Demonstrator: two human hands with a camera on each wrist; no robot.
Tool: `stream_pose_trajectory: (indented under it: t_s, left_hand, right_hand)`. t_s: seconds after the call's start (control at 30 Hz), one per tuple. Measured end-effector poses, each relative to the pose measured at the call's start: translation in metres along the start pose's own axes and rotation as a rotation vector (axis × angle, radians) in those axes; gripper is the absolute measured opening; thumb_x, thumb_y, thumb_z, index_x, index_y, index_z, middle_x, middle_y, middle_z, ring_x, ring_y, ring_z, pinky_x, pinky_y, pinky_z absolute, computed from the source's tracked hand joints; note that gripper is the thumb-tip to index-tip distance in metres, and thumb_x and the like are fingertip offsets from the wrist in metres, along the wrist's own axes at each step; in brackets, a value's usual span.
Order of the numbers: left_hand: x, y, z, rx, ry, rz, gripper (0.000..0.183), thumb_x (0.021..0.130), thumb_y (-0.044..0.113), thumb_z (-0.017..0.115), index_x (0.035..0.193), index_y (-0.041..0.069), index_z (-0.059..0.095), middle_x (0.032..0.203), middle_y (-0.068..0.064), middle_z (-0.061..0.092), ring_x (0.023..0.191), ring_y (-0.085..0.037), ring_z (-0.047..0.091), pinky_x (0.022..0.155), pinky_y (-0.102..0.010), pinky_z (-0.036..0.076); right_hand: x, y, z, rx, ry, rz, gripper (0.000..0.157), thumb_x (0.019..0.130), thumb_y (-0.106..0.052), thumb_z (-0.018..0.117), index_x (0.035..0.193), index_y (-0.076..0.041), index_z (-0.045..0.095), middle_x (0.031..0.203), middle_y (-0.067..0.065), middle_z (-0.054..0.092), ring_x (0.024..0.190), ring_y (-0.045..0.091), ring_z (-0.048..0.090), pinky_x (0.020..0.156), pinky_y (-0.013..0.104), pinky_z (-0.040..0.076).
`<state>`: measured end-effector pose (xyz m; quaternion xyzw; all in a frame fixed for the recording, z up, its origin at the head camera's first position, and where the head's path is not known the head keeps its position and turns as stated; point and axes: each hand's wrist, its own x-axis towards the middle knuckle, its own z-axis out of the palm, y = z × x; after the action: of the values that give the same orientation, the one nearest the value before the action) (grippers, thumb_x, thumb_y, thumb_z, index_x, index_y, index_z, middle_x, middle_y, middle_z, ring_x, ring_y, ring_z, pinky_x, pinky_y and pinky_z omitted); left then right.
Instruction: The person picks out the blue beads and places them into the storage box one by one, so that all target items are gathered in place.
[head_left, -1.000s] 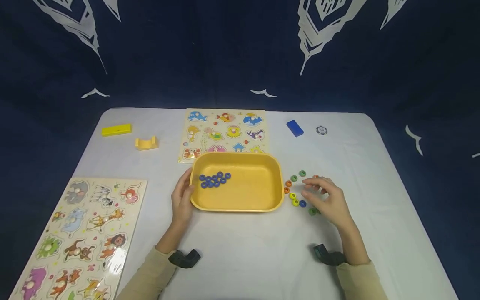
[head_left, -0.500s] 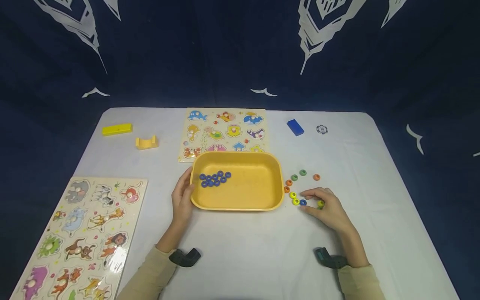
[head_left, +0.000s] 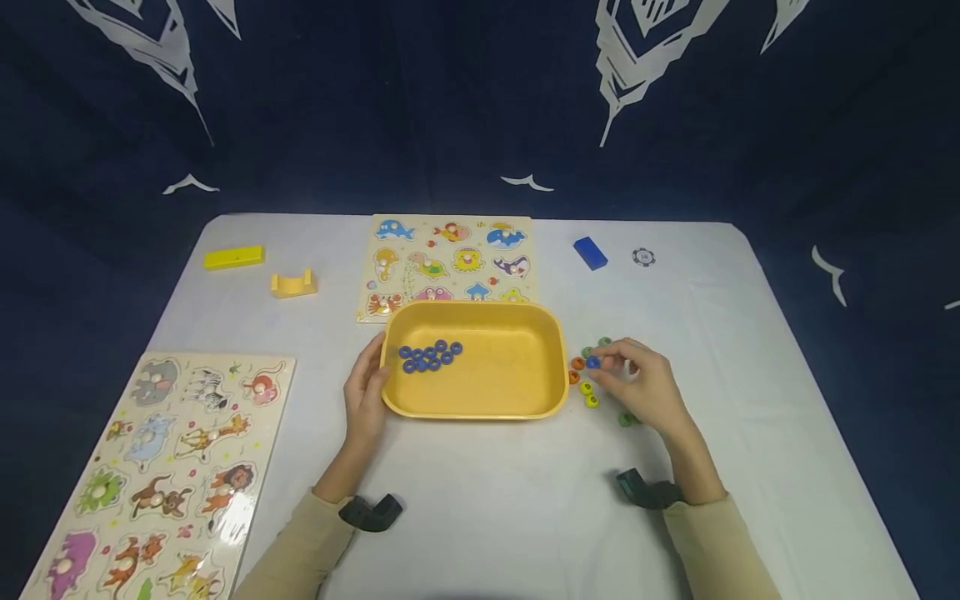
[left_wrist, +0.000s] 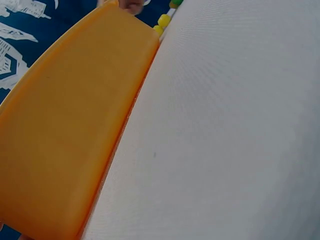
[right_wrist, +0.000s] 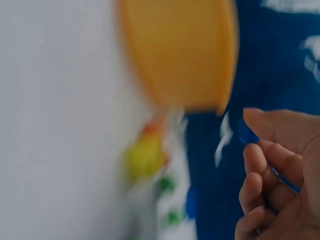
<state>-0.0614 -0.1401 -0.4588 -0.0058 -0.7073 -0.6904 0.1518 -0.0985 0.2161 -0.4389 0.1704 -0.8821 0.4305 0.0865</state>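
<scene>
A yellow tray [head_left: 517, 367] stands mid-table with a cluster of blue beads [head_left: 422, 358] lying in its left half. At the tray's left end, my left hand [head_left: 365, 400] holds the rim and side wall. My right hand [head_left: 641, 385] is raised just right of the tray, pinching a blue bead [head_left: 593, 362] between thumb and index finger. That same bead [right_wrist: 247, 132] shows at the fingertips in the right wrist view. Below the hand lie loose beads: orange beads [head_left: 573, 377], yellow beads [head_left: 587, 388] and green beads [head_left: 626, 419], some partly covered by the hand.
Behind the tray lies a sea-animal puzzle board [head_left: 450, 258], partly overlapped by it. An animal puzzle board [head_left: 172, 475] fills the left front. Farther back are a yellow block [head_left: 234, 257], a yellow curved block [head_left: 293, 284], a blue block [head_left: 590, 253] and a round chip [head_left: 643, 257].
My right hand moved down to the blue bead near the yellow ones, pinched it and lifted it up and left toward the tray. The left hand and tray stay put.
</scene>
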Motion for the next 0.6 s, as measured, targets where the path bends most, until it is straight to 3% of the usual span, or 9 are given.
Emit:
stream_pose_trajectory:
  t_s: [0.1, 0.23, 0.4, 0.6]
  left_hand:
    - [0.000, -0.001, 0.000, -0.004, 0.007, -0.005, 0.046, 0.086, -0.005, 0.035, 0.132, -0.001, 0.038, 0.128, -0.023, 0.043, 0.115, -0.038, 0.042, 0.097, -0.042, 0.040]
    - [0.001, -0.002, 0.002, -0.013, 0.010, -0.012, 0.046, 0.086, -0.006, 0.035, 0.131, -0.002, 0.038, 0.127, -0.023, 0.043, 0.114, -0.037, 0.042, 0.097, -0.041, 0.041]
    - [0.001, -0.003, 0.006, -0.010, 0.003, -0.016, 0.046, 0.086, -0.005, 0.036, 0.131, -0.001, 0.038, 0.129, -0.021, 0.043, 0.115, -0.035, 0.043, 0.097, -0.042, 0.040]
    - [0.000, -0.002, 0.007, 0.004, -0.005, -0.023, 0.045, 0.087, -0.005, 0.036, 0.132, 0.000, 0.038, 0.129, -0.018, 0.044, 0.116, -0.033, 0.043, 0.097, -0.042, 0.040]
  right_hand:
    - [0.026, -0.027, 0.011, 0.035, -0.065, -0.049, 0.020, 0.073, -0.015, 0.071, 0.091, -0.014, 0.066, 0.072, -0.004, 0.055, 0.067, 0.012, 0.044, 0.053, 0.025, 0.033]
    - [0.055, -0.054, 0.037, 0.007, -0.204, -0.081, 0.018, 0.075, -0.019, 0.070, 0.092, -0.017, 0.065, 0.073, -0.006, 0.055, 0.065, 0.012, 0.046, 0.050, 0.023, 0.038]
    - [0.076, -0.065, 0.072, -0.150, -0.331, -0.109, 0.015, 0.074, -0.020, 0.070, 0.088, -0.018, 0.066, 0.068, -0.009, 0.054, 0.063, 0.009, 0.047, 0.055, 0.022, 0.041]
    - [0.083, -0.070, 0.100, -0.278, -0.447, -0.060, 0.015, 0.073, -0.025, 0.070, 0.087, -0.018, 0.066, 0.062, -0.008, 0.053, 0.059, 0.009, 0.048, 0.052, 0.023, 0.039]
